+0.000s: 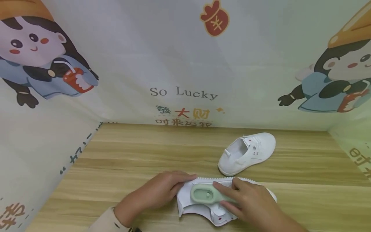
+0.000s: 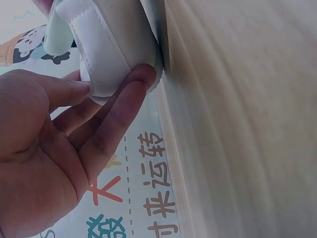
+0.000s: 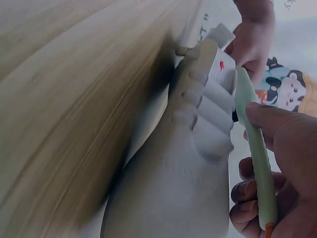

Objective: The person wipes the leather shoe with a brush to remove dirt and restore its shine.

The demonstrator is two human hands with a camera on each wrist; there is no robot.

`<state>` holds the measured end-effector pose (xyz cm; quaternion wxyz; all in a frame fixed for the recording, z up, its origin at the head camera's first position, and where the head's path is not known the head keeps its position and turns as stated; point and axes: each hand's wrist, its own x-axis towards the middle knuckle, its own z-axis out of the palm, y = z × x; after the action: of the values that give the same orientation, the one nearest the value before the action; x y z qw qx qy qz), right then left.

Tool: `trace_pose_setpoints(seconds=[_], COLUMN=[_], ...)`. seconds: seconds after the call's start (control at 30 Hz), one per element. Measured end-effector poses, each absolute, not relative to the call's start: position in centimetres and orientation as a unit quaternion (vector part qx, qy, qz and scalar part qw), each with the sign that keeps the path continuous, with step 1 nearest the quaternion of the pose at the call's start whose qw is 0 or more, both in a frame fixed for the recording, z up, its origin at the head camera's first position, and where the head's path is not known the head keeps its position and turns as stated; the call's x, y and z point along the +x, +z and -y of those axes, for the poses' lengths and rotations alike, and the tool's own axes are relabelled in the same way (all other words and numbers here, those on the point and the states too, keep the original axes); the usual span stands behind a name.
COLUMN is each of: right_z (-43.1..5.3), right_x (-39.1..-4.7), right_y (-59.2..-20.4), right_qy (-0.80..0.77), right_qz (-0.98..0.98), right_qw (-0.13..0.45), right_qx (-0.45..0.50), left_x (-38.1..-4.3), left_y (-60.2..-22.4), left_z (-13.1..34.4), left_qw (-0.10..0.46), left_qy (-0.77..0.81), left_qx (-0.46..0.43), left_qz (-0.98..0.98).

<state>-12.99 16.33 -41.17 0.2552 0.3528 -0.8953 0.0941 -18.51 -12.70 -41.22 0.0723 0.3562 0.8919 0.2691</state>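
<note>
Your left hand [image 1: 157, 191] pinches the heel of a white, smooth-sided shoe [image 1: 218, 209] lying on its side on the wood-grain counter [image 1: 145, 151], while your right hand [image 1: 252, 201] grips a pale-green plastic brush [image 1: 203, 194] by its handle. Shoe and brush run roughly parallel, left to right: heel at your left hand, toe beyond your right, sole turned away from you. The brush's oval head lies over the heel half; a matching white shoe [image 1: 247, 156] rests just beyond.

Left hand [image 1: 162, 188] pinching between thumb and fingers, right hand [image 1: 252, 201] gripping with curled fingers, forearms [image 1: 126, 207] angled inward
</note>
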Motion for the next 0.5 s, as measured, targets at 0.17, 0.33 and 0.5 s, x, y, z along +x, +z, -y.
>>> trace_pose_setpoints(seconds=[0.17,0.33,0.5], right_z=[-15.8,-16.2,-17.2], right_x=[-12.9,-12.6,-12.3], right_y=[-41.2,-41.0,-40.7], right_qy=[0.082,0.076,0.069], right_qz=[0.899,0.906,0.920], right_qw=[0.257,0.256,0.237], right_qx=[0.345,0.329,0.304], left_x=[-18.6,-18.6,-18.6], left_y=[-41.3,-41.2,-41.2], left_z=[12.6,12.5,12.6], left_qw=[0.071,0.077,0.078], left_qy=[0.268,0.269,0.263], left_qx=[0.359,0.357,0.353], left_qz=[-0.891,-0.891,-0.894])
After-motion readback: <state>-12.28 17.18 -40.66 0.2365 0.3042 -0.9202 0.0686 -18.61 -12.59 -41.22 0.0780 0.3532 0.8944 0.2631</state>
